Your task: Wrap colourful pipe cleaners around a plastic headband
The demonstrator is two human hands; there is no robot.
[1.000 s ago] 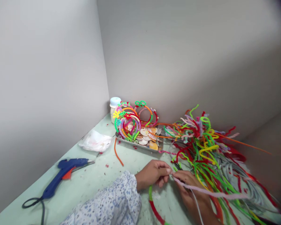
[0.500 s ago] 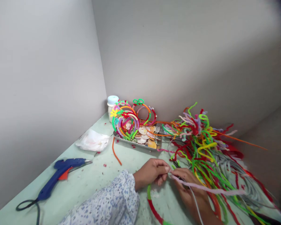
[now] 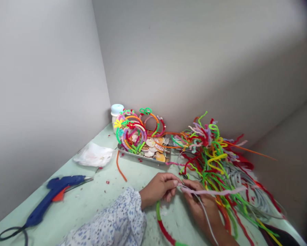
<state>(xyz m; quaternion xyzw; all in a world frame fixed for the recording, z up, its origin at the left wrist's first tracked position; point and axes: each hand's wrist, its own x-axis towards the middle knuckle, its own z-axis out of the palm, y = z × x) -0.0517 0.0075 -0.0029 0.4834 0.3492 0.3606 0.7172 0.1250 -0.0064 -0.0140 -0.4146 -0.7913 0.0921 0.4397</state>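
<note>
My left hand (image 3: 161, 188) pinches the end of a pale pink pipe cleaner (image 3: 212, 192) together with a thin grey wire (image 3: 204, 210). Close against it, my right hand (image 3: 198, 198) has its fingers closed at the same spot, where the pink stem meets the wire. The pink stem's free end stretches right across the back of my right hand, while the wire runs down toward the front edge. Below my left hand curves a wrapped strip in green and red (image 3: 163, 229); whether it joins the wire is hidden.
A blue glue gun (image 3: 53, 194) lies at left, near a white plastic bag (image 3: 94, 155). Behind, a metal tray (image 3: 143, 159) holds shell-like pieces and colourful pipe-cleaner hoops (image 3: 133, 133), beside a blue-lidded jar (image 3: 117, 110). A tangled heap of pipe cleaners (image 3: 217, 157) fills the right.
The view has shifted slightly, moving everything left. The pink pipe cleaner's free end has swung up a little over my right hand. Both hands keep their pinch.
</note>
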